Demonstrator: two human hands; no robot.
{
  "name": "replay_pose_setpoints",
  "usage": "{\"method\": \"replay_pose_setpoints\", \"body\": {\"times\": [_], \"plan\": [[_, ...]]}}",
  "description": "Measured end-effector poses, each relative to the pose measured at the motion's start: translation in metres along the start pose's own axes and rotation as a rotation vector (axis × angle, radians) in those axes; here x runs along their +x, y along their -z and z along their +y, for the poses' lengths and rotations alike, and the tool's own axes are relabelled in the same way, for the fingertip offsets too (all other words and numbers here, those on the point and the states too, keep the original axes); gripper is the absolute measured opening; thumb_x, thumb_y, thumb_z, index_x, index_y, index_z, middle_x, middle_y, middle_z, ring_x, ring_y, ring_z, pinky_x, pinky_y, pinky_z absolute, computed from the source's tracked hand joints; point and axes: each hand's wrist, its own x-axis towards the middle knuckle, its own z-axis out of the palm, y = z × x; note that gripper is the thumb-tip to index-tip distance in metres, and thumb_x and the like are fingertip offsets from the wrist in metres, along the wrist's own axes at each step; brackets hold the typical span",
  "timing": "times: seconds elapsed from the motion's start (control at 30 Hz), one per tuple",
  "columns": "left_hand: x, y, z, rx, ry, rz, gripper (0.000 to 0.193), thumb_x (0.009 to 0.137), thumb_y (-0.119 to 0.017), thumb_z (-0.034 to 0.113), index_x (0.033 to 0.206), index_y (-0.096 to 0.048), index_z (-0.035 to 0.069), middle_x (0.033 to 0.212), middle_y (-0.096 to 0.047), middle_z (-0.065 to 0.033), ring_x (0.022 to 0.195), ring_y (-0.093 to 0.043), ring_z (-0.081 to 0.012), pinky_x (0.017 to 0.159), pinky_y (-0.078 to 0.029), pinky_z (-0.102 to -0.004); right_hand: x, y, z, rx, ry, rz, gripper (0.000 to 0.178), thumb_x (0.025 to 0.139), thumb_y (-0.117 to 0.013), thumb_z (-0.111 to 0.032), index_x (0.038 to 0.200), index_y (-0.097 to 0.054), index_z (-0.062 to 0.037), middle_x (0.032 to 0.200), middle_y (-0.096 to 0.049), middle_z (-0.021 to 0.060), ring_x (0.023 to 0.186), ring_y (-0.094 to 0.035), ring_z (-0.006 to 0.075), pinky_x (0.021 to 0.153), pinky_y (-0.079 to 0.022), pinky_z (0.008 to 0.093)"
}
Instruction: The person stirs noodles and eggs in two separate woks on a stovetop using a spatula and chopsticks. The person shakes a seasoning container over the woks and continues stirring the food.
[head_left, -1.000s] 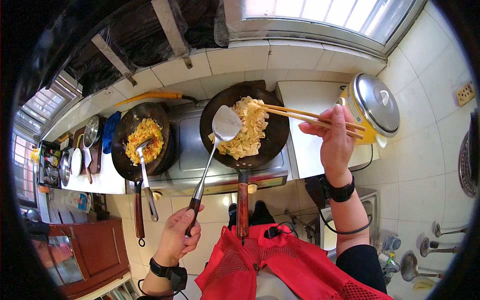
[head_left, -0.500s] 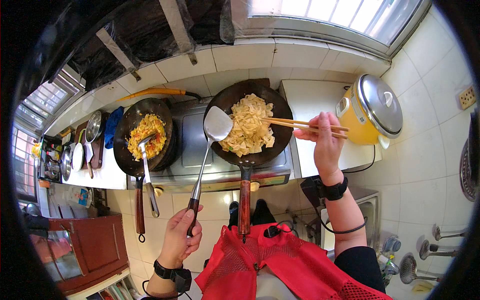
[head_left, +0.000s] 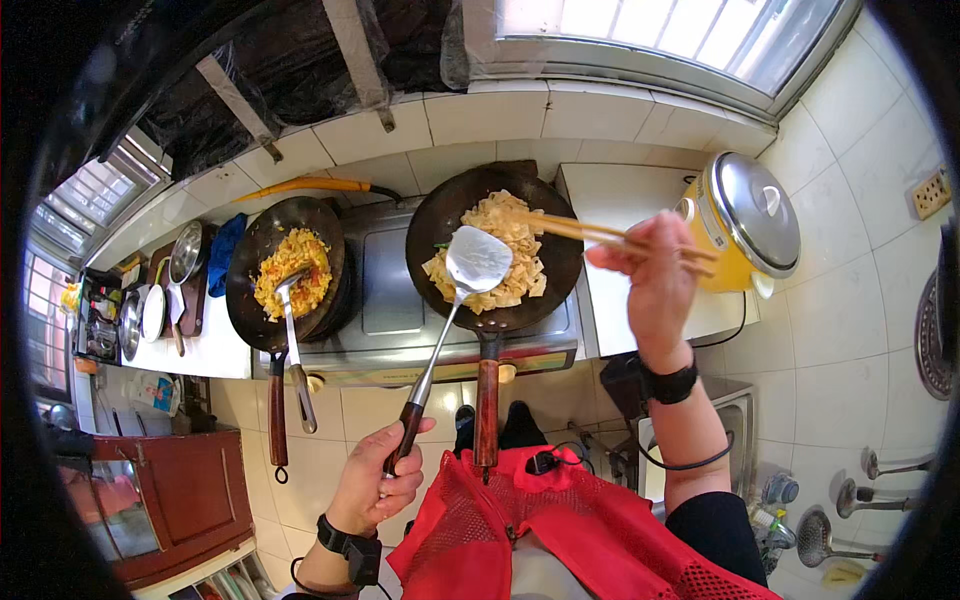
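Note:
My left hand (head_left: pixel 377 480) is closed round the dark handle of a metal spatula (head_left: pixel 478 262), whose broad blade covers part of the pale, flat noodle-like pieces (head_left: pixel 510 215) in the right-hand wok (head_left: pixel 555 275). In my right hand (head_left: pixel 660 290) is a pair of wooden chopsticks (head_left: pixel 575 228), slightly blurred, with their tips among the food in that wok. A bit of green shows beside the blade. To the left, a second wok (head_left: pixel 240 255) holds yellow and orange food (head_left: pixel 305 262), with another spatula (head_left: pixel 298 365) resting in it.
Both woks sit on a gas stove (head_left: pixel 385 285). A yellow cooker with a steel lid (head_left: pixel 745 220) stands on the white counter (head_left: pixel 615 200) at right. Farther left lie a knife (head_left: pixel 177 320), a blue cloth (head_left: pixel 226 250) and metal bowls. The wok's wooden handle (head_left: pixel 487 410) points toward me.
The spatula blade has moved right, from the wok's left rim to over the food. My right hand and the chopsticks have shifted slightly, the tips now farther left and up.

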Motion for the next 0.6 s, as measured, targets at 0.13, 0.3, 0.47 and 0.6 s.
{"method": "replay_pose_setpoints", "body": {"times": [0.13, 0.3, 0.47, 0.6], "plan": [[-0.003, 0.01, -0.005, -0.168, 0.099, -0.133, 0.044, 0.102, -0.037, 0.033, 0.134, -0.044, 0.002, 0.068, -0.039, 0.0028, 0.042, -0.028, -0.0013, 0.03, -0.023, -0.0164, -0.025, 0.005, 0.028, -0.192, -0.243, -0.072, 0.027, 0.101, -0.045, -0.022, 0.089, -0.052, 0.0008, 0.077, -0.06, 0.0092, 0.066, -0.069, 0.0211, 0.057, -0.059, 0.029], [-0.012, 0.015, -0.005, -0.211, 0.125, -0.153, 0.047, 0.102, -0.039, 0.034, 0.136, -0.043, 0.002, 0.068, -0.038, 0.0024, 0.042, -0.027, -0.0015, 0.03, -0.023, -0.017, -0.048, 0.022, 0.036, -0.057, -0.275, -0.045, 0.021, 0.101, -0.042, -0.016, 0.092, -0.051, 0.0006, 0.081, -0.056, 0.0082, 0.066, -0.068, 0.0209, 0.059, -0.059, 0.0305], [-0.025, 0.022, -0.003, -0.252, 0.145, -0.153, 0.047, 0.101, -0.042, 0.033, 0.136, -0.044, 0.002, 0.067, -0.039, 0.0013, 0.042, -0.026, -0.0018, 0.03, -0.021, -0.0178, -0.051, 0.036, 0.048, -0.035, -0.277, 0.009, 0.027, 0.102, -0.04, -0.021, 0.088, -0.05, 0.0007, 0.079, -0.056, 0.0098, 0.065, -0.068, 0.0241, 0.058, -0.059, 0.0323], [-0.037, 0.026, -0.001, -0.225, 0.161, -0.114, 0.049, 0.101, -0.044, 0.033, 0.136, -0.043, -0.001, 0.067, -0.04, -0.0002, 0.041, -0.026, -0.0027, 0.03, -0.02, -0.0186, -0.05, 0.045, 0.05, 0.053, -0.29, 0.106, 0.036, 0.103, -0.036, -0.027, 0.084, -0.048, 0.0005, 0.076, -0.057, 0.012, 0.064, -0.067, 0.028, 0.058, -0.06, 0.0379]]}}
